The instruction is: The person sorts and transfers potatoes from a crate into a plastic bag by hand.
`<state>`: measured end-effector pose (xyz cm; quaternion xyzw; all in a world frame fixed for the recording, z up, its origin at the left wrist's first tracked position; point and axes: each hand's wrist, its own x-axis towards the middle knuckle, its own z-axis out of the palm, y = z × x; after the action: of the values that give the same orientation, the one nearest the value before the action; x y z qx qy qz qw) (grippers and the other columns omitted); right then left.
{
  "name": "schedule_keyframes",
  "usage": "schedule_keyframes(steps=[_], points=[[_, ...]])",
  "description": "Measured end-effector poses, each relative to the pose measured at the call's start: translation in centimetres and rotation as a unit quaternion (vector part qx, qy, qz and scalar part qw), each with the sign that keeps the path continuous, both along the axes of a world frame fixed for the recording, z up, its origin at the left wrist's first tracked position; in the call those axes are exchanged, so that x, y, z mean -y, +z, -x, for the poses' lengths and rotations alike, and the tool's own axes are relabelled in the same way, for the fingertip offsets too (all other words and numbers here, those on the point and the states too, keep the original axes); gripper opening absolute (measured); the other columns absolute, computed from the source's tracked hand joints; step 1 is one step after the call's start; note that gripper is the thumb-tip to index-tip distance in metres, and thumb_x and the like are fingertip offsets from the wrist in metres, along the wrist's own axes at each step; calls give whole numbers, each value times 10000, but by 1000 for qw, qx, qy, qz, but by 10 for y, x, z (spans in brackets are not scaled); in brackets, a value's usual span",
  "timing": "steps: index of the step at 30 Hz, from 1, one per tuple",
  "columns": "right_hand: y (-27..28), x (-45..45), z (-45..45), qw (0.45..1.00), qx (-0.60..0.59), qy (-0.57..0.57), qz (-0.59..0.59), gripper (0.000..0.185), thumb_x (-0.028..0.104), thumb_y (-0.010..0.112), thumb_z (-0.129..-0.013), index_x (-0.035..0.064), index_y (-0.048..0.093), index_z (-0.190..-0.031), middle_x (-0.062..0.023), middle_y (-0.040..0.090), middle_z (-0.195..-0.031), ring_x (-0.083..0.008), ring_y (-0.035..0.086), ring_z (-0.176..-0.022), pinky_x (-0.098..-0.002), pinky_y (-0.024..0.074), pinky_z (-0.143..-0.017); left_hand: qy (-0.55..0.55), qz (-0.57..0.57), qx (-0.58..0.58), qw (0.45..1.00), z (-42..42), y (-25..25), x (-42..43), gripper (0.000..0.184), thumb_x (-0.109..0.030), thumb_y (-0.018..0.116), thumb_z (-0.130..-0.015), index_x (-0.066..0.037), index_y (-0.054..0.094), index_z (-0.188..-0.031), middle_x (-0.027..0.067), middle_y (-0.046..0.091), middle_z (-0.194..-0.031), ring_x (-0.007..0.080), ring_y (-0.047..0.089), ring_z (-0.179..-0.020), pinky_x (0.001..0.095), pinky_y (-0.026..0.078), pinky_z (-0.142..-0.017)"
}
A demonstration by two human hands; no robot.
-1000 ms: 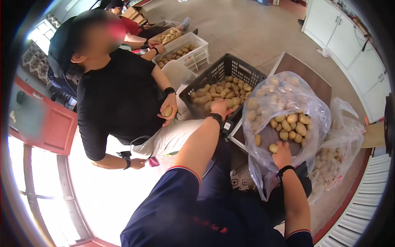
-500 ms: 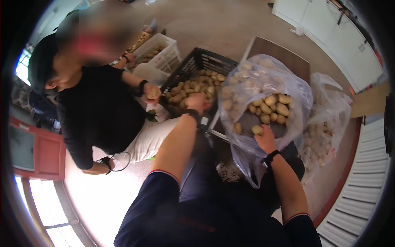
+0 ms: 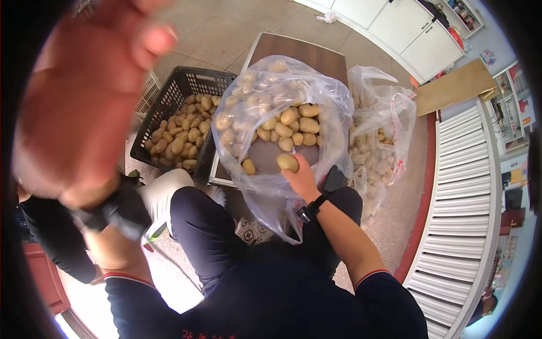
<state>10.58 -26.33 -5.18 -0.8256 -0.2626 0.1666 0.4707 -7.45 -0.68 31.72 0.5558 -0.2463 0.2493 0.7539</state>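
My right hand is closed around a potato just inside the opening of a clear plastic bag. A pile of potatoes lies in that bag, and a single potato rests apart near its left side. My left hand is raised very close to the camera at the upper left, large and blurred. A thumb shows, but the other fingers run out of view, so I cannot see whether they hold anything.
A black plastic crate of potatoes stands left of the bag. The bag lies on a brown board. Another plastic bag with potatoes sits to the right. A white slatted radiator lines the right side. Another person's light-trousered leg is at left.
My left hand has left the black crate and come up close to the camera. The view has swung right, and most of the co-worker is out of sight. My right hand still holds the potato.
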Motion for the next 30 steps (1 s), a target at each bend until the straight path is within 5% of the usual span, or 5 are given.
schedule_keyframes(steps=[4, 11, 27, 30], points=[[-12, 2, 4, 999, 18, -11, 30, 501, 200, 697, -734, 3, 540, -1167, -206, 597, -1094, -350, 576, -1042, -406, 452, -898, -36, -162, 105, 981, 21, 45, 24, 378, -295, 514, -916, -25, 572, -1175, 125, 549, -1212, 269, 522, -1102, 379, 431, -891], [-1, 2, 13, 998, 38, -17, 44, 508, 205, 707, -733, 2, 538, -1167, -209, 596, -1097, -358, 581, -1025, -410, 460, -881, -61, -225, 146, 961, 22, 53, 46, 385, -320, 500, -929, -34, 571, -1178, 108, 561, -1201, 243, 523, -1102, 373, 424, -907], [-24, 5, 7, 997, 75, -3, 21, 426, 217, 689, -747, 2, 569, -1094, -200, 601, -1012, -361, 577, -970, -418, 461, -840, -49, -147, 172, 973, -3, 39, 44, 406, -375, 470, -958, -53, 570, -1185, 68, 586, -1175, 185, 527, -1103, 361, 407, -944], [-12, 1, 11, 999, -34, -4, -13, 514, 250, 714, -754, -6, 549, -1168, -176, 620, -1019, -295, 600, -955, -406, 473, -820, -5, -50, 146, 988, -19, 21, 29, 410, -385, 464, -964, -57, 569, -1186, 60, 591, -1171, 174, 527, -1103, 358, 404, -951]])
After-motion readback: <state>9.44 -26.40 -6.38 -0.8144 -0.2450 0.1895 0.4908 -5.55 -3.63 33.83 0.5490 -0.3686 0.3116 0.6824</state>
